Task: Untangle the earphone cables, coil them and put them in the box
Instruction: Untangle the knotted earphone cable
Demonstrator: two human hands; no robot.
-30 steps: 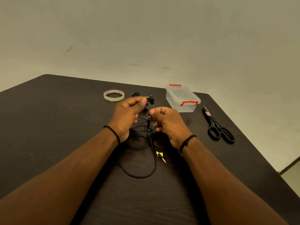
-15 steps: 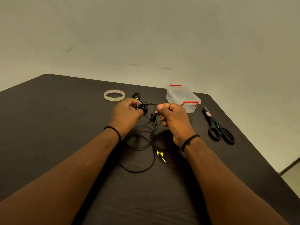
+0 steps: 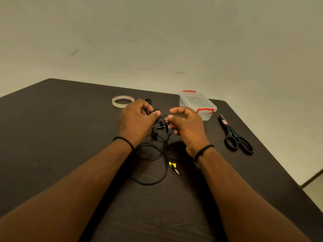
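While the dark table [image 3: 52, 137] fills most of the view under a plain wall, two bare forearms reach in from six o'clock toward its centre. The left hand [image 3: 135, 122] sits just at nine o'clock of the tangle, its fingers curled and its thumb pressed against them, pinching part of the black earphone cables [image 3: 165, 151]. The right hand [image 3: 187, 127] sits just at three o'clock of the tangle; its thumb and lower fingers pinch the cables near an earbud, while its forefinger is raised and loosely bent above them. Each wrist wears a thin black band.

At one o'clock from the hands stands the clear plastic box [image 3: 196, 104], lid on, with red latches at both ends. Well apart at three o'clock lie black scissors [image 3: 235, 137], blades pointing toward twelve. At eleven o'clock, near the left hand, a roll of clear tape [image 3: 122, 101] lies flat.

The cables hang from the hands in knotted loops, and a wider loop rests on the table toward six o'clock. Just beside that loop, at five o'clock from the tangle, lies the jack plug [image 3: 173, 167], marked with a yellow tag.
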